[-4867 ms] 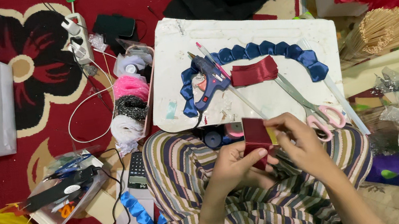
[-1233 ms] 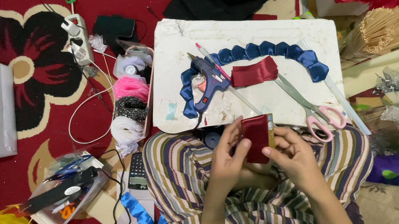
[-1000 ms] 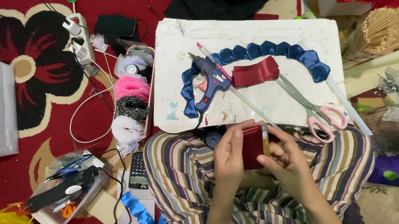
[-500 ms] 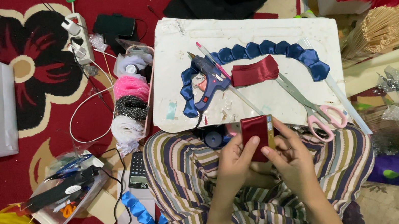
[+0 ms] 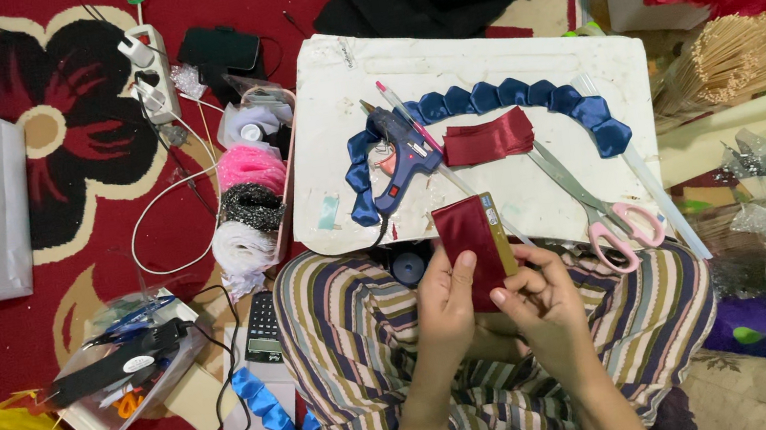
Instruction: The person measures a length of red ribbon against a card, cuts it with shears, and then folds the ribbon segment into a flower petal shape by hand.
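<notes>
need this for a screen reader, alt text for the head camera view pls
Two bare hands, left hand and right hand, hold a dark red ribbon piece over striped-trousered legs. Ahead, a white board carries a blue glue gun, pleated blue ribbon and pink-handled scissors.

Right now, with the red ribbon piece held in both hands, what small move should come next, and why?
Probably press the fold flat with the left hand thumb while the right hand steadies the edge. The dark red ribbon piece is wrapped around a small card, held upright over the lap, and the glue gun lies untouched on the white board.
</notes>
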